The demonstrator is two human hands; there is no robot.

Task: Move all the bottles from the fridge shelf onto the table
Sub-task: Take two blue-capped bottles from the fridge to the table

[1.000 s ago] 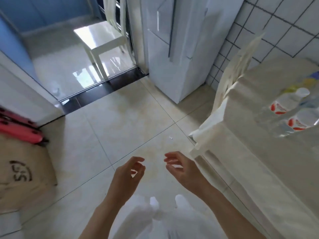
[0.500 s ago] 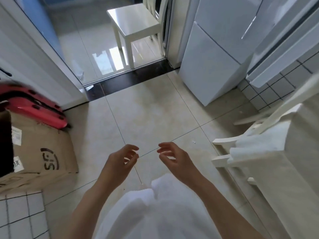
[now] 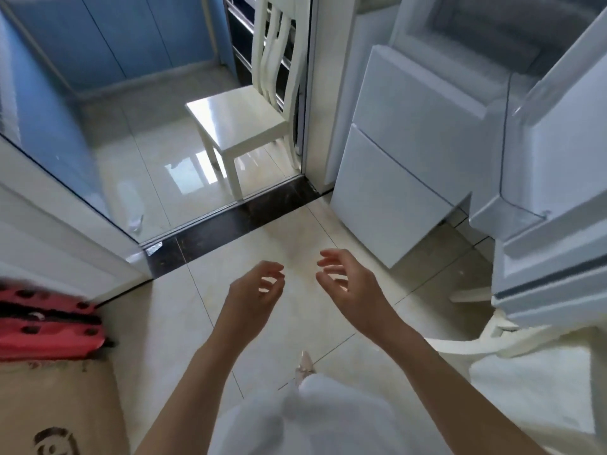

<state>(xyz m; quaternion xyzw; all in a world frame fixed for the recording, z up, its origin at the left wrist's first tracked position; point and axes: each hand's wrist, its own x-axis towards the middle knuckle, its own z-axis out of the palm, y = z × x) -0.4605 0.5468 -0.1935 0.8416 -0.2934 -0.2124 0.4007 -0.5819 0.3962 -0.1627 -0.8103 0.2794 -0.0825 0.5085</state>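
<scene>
My left hand (image 3: 254, 292) and my right hand (image 3: 349, 285) hover side by side over the beige floor tiles, fingers loosely curled and apart, holding nothing. The white fridge (image 3: 414, 133) stands to the right, its upper door (image 3: 558, 165) swung open toward me. The open compartment (image 3: 492, 37) at the top right is blurred, and I see no bottle in it or anywhere else. Only a cloth-covered corner of the table (image 3: 538, 389) shows at the lower right.
A white chair (image 3: 246, 123) stands beyond the dark threshold (image 3: 236, 218) of a sliding glass door. A red case (image 3: 42, 323) and a cardboard box (image 3: 56, 412) lie at the left. Another white chair (image 3: 473, 343) sits by the table.
My view has swung left and upward, away from the table with its bottles toward the fridge, whose open door now shows. Both hands stay empty and have risen slightly.
</scene>
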